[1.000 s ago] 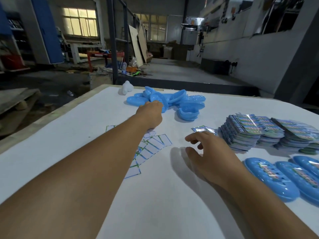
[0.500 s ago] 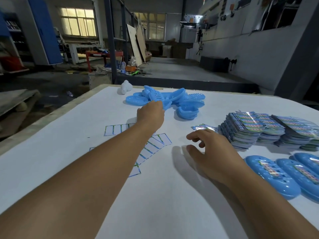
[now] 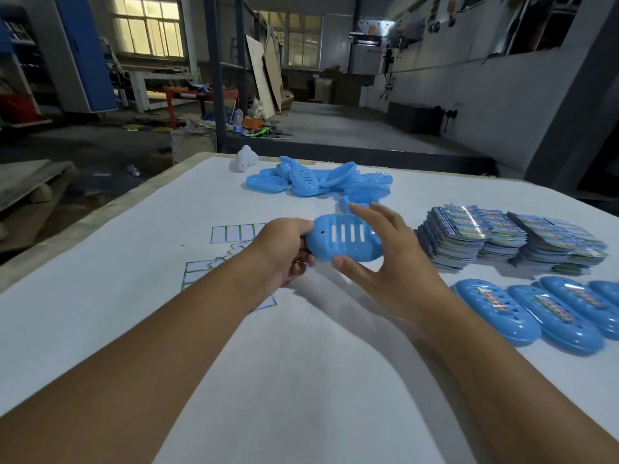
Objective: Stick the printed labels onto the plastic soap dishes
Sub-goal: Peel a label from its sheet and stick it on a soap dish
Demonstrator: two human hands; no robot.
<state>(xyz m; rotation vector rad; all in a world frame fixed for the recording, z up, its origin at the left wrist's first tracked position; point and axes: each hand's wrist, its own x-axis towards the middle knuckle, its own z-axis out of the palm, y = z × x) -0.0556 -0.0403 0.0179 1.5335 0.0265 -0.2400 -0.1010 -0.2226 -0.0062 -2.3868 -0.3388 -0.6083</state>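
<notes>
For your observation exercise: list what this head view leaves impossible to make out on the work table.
- Label stacks: print too small and blurred.
- Labelled dishes: row cut off by the right edge.
- Backing sheets: partly hidden by the left hand.
- Held dish: its underside faces away; the right hand covers its right end.

Taking the stacks of printed labels point(image 3: 509, 239) as landmark: bare white worktop point(image 3: 301, 380) stretches wide on the near side of them and to their left, open for a hand to pass. Directly in front of the stacks a row of labelled soap dishes point(image 3: 536, 313) blocks the right edge. Beyond the stacks and to their left, a heap of unlabelled dishes point(image 3: 311, 182) fills the far strip. Well left of the stacks, flat backing sheets point(image 3: 234, 234) lie low on the worktop.
</notes>
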